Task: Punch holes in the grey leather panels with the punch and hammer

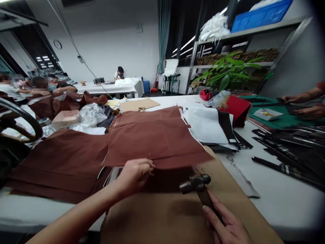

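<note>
My left hand [138, 176] is closed on the near edge of a reddish-brown fabric panel [152, 142], pinching it between thumb and fingers. That edge is lifted and casts a shadow beneath. In my right hand [225, 220] is a hammer [196, 184], gripped by its handle, its metal head pointing away from me. The hammer hangs over a tan board [157, 217] on the table, just right of the lifted edge. More brown fabric pieces [61, 159] lie stacked to the left of my left hand.
White and black sheets [205, 125] lie behind the fabric at right. Dark strips [294, 145] cover the table's right side, near a co-worker's hands [304, 105] and a white tray [267, 114]. At left are a handwheel [35, 125] and plastic bags [92, 115]. A plant [230, 69] stands behind.
</note>
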Demonstrator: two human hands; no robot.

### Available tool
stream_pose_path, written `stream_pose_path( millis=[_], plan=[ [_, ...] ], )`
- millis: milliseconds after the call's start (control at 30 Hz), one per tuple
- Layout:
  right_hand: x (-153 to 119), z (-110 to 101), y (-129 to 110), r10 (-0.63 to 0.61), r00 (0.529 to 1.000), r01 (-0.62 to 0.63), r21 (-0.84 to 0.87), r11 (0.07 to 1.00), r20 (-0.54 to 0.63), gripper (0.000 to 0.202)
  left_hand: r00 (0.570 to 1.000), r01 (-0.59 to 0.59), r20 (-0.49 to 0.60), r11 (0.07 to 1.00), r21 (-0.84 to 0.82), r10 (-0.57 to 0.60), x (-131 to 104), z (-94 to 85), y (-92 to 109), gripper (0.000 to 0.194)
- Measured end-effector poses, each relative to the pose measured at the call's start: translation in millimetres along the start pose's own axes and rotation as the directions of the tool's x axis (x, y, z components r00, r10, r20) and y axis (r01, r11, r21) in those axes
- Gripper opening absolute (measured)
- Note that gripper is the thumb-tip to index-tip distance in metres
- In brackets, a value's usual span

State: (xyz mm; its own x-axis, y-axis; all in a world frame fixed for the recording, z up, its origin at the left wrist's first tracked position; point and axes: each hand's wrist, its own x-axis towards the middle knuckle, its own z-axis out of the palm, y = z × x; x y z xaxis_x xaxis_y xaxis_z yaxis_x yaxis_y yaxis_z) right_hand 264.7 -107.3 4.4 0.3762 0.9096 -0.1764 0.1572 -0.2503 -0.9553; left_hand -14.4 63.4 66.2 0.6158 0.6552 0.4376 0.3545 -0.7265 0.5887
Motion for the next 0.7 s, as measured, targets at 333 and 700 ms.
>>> stream_pose_path(
  millis=[333,700],
  plan=[
    [-8.2,-4.5,-8.8,0.011,0.999,-0.007,-0.091,0.996,0.052,0.086,0.901,0.405,0.064,0.78,-0.477,-0.429,-26.6,14.1,-4.9,0.042],
    [-7.6,-4.0,-10.7,0.02,0.997,-0.013,-0.092,0.996,0.072,0.081,0.89,0.411,0.07,0.724,-0.554,-0.451,-32.1,41.1,-27.1,0.045]
  ],
)
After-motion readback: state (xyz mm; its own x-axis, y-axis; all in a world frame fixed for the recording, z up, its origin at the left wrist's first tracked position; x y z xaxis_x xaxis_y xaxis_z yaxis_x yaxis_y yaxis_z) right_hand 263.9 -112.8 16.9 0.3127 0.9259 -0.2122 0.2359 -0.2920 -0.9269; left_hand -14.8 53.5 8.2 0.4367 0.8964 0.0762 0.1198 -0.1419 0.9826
